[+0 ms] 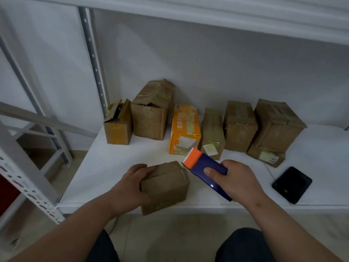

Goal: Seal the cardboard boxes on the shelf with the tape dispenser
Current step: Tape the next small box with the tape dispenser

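Observation:
A small brown cardboard box [168,188] sits at the front edge of the white shelf [113,167]. My left hand [130,188] holds its left side, thumb on the top. My right hand [234,180] grips a dark blue tape dispenser [205,171] with an orange head, which points at the box's upper right corner. Along the back stand several more boxes: a small open one [118,127], a taller crumpled one [151,114], an orange printed one [184,129] and three taped brown ones [239,127].
A black phone [291,184] lies on the shelf at the right. A grey perforated shelf post [93,59] rises at the back left, and another frame [28,186] crosses the near left. The upper shelf board [207,12] hangs overhead.

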Motion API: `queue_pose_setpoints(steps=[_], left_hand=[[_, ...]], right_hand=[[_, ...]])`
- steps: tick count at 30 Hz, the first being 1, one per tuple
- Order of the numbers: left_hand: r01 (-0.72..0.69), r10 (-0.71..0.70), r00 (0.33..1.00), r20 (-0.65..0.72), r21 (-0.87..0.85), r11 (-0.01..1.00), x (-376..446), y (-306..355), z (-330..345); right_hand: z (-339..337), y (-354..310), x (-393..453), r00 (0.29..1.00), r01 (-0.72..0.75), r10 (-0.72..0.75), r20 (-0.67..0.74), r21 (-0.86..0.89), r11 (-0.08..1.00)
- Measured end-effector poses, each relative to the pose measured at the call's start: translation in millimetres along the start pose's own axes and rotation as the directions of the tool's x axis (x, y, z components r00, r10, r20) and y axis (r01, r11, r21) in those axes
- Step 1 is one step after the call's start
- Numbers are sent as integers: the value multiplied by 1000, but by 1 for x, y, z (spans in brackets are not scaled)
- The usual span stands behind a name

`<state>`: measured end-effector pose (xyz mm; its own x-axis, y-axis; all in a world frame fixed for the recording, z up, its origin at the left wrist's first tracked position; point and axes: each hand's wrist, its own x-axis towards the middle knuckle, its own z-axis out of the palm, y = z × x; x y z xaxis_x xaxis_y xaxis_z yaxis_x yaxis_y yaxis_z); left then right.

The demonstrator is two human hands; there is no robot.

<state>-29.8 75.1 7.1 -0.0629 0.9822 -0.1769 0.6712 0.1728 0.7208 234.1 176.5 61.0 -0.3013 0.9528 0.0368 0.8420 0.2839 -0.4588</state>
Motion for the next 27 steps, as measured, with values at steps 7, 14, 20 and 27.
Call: queue_pose_setpoints(steps=[7, 14, 20, 27], left_hand=[[17, -49, 958, -281, -116, 993, 3, -2, 27], [-6, -49, 958, -281, -193, 981, 3, -5, 37], [-57, 59, 961, -270, 18, 998, 2, -6, 37], [1, 21, 990, -137, 157, 988, 10, 2, 24]], right_hand=[[12, 2, -6, 999, -35, 35, -2, 3, 999], [12, 9, -11, 993, -74, 79, -85, 58, 996], [4, 8, -11, 994, -25, 36, -99, 106, 994], [0, -12, -11, 977, 177, -174, 125, -13, 984]])
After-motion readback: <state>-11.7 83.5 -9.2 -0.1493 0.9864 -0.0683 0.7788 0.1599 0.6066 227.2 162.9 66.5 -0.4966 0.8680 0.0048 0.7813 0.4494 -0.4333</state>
